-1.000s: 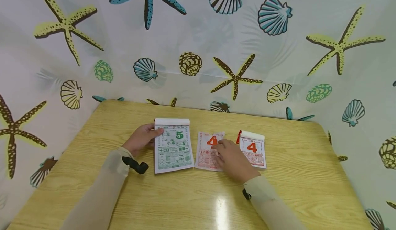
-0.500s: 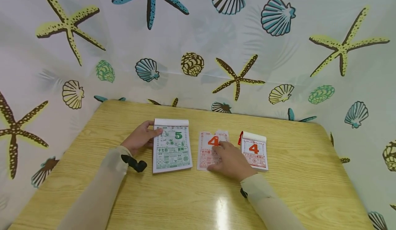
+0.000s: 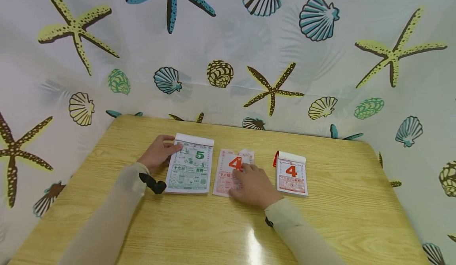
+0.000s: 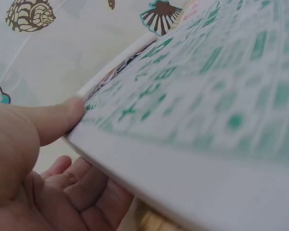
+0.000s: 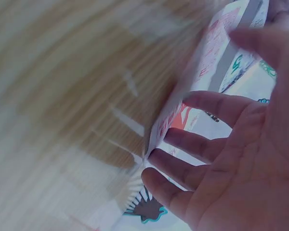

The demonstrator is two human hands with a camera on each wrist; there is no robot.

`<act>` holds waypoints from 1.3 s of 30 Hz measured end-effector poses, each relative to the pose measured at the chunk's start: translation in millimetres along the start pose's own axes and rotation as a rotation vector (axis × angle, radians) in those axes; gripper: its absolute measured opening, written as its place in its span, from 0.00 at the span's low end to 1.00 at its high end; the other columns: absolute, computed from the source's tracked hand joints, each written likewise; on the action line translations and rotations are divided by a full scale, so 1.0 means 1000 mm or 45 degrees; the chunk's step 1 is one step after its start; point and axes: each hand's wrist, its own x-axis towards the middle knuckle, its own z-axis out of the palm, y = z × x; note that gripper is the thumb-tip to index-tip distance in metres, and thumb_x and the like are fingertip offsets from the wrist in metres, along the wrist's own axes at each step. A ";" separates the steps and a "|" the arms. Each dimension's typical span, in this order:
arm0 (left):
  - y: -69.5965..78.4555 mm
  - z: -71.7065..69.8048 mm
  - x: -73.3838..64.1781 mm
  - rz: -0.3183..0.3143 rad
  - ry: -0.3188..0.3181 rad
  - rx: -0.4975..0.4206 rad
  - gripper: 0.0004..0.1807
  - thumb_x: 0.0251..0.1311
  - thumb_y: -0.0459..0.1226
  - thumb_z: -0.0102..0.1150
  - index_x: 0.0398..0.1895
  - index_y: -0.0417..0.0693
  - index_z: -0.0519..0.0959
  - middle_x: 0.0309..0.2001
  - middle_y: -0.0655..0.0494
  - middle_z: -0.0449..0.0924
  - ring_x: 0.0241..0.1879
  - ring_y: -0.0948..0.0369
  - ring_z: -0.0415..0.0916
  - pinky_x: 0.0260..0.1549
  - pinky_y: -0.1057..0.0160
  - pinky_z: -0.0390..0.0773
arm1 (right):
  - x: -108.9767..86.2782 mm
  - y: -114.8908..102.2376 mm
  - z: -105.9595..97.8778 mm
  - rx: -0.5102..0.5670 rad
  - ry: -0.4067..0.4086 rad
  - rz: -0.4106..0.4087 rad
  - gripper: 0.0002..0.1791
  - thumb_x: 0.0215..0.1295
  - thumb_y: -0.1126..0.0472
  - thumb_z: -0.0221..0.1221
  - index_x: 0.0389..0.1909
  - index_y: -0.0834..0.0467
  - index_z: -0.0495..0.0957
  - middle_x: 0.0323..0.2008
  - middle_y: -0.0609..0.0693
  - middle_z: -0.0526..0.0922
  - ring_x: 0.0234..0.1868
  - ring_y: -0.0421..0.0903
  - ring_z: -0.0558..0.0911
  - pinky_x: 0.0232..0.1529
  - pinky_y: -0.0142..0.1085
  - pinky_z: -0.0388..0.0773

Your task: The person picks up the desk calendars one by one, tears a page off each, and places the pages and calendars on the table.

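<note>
My left hand (image 3: 158, 153) grips the left edge of a tear-off calendar (image 3: 190, 168) printed in green with a 5. In the left wrist view the thumb (image 4: 58, 118) lies on top of the calendar and the fingers are below it. A loose calendar sheet (image 3: 223, 174) printed with a red 4 lies just right of that calendar, its top edge ragged. My right hand (image 3: 254, 185) rests on this sheet, covering its lower right part. In the right wrist view its fingers (image 5: 202, 144) are spread and nearly straight, with fingertips at the paper.
A smaller tear-off calendar (image 3: 291, 176) with a red 4 lies right of my right hand, its white cover folded back at the top. All of it is on a wood-grain table (image 3: 199, 225). A cloth (image 3: 228, 31) with starfish and shells hangs behind.
The loose sheet has slid left under my right hand. My left hand has shifted the green calendar left and turned it slightly clockwise. The small calendar stays in place.
</note>
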 end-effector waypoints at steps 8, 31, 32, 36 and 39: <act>-0.001 -0.005 0.003 -0.074 0.032 0.078 0.46 0.72 0.40 0.63 0.83 0.47 0.45 0.73 0.39 0.64 0.62 0.46 0.75 0.59 0.53 0.75 | 0.005 -0.008 -0.002 -0.089 -0.002 -0.055 0.26 0.76 0.47 0.57 0.70 0.52 0.75 0.68 0.58 0.74 0.69 0.61 0.72 0.67 0.56 0.70; -0.014 -0.034 0.003 -0.044 0.347 0.359 0.37 0.78 0.38 0.51 0.84 0.47 0.49 0.76 0.35 0.59 0.67 0.40 0.67 0.66 0.37 0.69 | 0.041 -0.043 0.011 -0.049 0.004 0.000 0.37 0.66 0.32 0.62 0.70 0.48 0.75 0.70 0.57 0.71 0.76 0.62 0.63 0.77 0.62 0.49; -0.014 -0.034 0.003 -0.049 0.349 0.358 0.37 0.78 0.38 0.51 0.84 0.47 0.48 0.76 0.35 0.59 0.68 0.40 0.67 0.66 0.37 0.69 | 0.042 -0.045 0.011 -0.029 0.000 -0.001 0.39 0.65 0.31 0.63 0.71 0.49 0.74 0.71 0.58 0.70 0.76 0.63 0.62 0.77 0.62 0.49; -0.011 -0.032 0.002 -0.065 0.351 0.349 0.37 0.79 0.38 0.51 0.84 0.47 0.48 0.76 0.35 0.59 0.67 0.40 0.66 0.66 0.38 0.68 | 0.046 -0.048 0.012 0.017 -0.006 -0.007 0.44 0.61 0.29 0.64 0.72 0.49 0.73 0.72 0.58 0.69 0.76 0.64 0.62 0.76 0.62 0.53; -0.008 -0.030 0.001 -0.069 0.350 0.357 0.37 0.79 0.38 0.49 0.84 0.47 0.48 0.76 0.35 0.60 0.66 0.41 0.68 0.65 0.39 0.70 | 0.048 -0.049 0.012 0.004 -0.001 -0.013 0.45 0.60 0.28 0.64 0.72 0.49 0.73 0.71 0.57 0.70 0.74 0.63 0.64 0.75 0.61 0.56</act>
